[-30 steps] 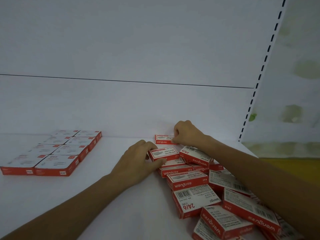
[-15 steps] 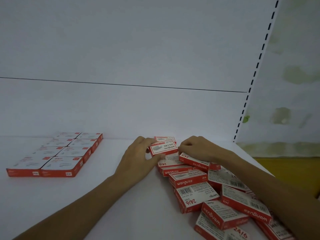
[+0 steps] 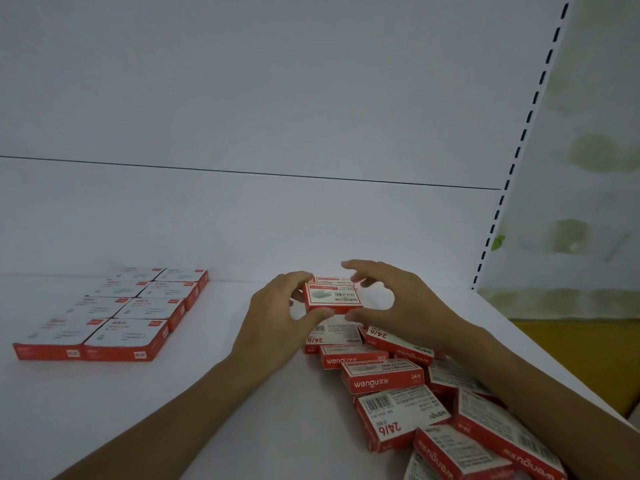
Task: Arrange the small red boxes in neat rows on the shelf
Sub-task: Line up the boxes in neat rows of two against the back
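My left hand (image 3: 277, 323) grips a small red and white box (image 3: 333, 296) by its front and back edges, lifted just above the pile. My right hand (image 3: 398, 299) arches around the box's right side with fingers spread and raised off it; its thumb lies close to the front right corner. Another red box (image 3: 334, 280) lies flat behind it, against the back wall. A loose heap of red boxes (image 3: 388, 379) spreads from under my hands toward the front right. At the left, several boxes form a neat two-column block (image 3: 138, 310) on the white shelf (image 3: 225, 417).
The shelf's white back panel (image 3: 277, 220) rises straight behind the boxes. A slotted upright (image 3: 519, 140) marks the right end, and the shelf's right edge (image 3: 540, 351) drops off past the heap. Bare shelf surface lies between the block and the heap.
My left hand has lifted one box off the heap's far end. My right hand has let go of the box by the back wall, opened, and come beside the lifted box.
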